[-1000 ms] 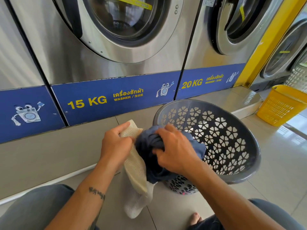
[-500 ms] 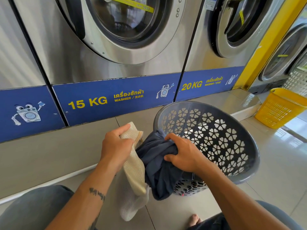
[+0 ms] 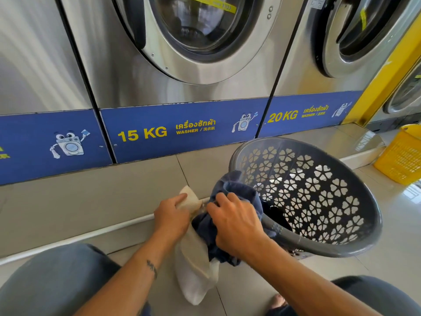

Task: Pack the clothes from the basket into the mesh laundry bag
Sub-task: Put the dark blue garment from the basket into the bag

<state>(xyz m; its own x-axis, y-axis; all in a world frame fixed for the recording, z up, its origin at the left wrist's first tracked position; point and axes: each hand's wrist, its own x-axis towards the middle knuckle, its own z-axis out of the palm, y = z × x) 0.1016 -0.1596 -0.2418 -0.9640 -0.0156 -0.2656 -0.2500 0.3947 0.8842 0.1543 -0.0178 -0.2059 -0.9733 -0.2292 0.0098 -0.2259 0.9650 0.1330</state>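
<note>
Laundromat floor, pale tiles (image 3: 387, 224), with steel washers (image 3: 182, 65) behind on a blue strip marked 15 KG and 20 KG, and a yellow bin (image 3: 403, 156) off to the right. We sit low, both knees in grey trousers at the bottom corners. Our left hand (image 3: 170, 215) is clenched on the top edge of the mesh bag (image 3: 196, 270), cream at the mouth, whiter below, hanging down to the tiles between our knees. Our right hand (image 3: 237, 226) grips a bunched navy garment (image 3: 237, 190) and presses it at the bag's mouth; part of the cloth is already past the opening, part still trails up over the rim of the grey basket (image 3: 341, 249). Basket sits just right of the bag, tipped toward us, flower cut-outs in its wall, with a dark patch low inside near our wrist; we cannot tell what it is. Bare toes show at the bottom edge.
</note>
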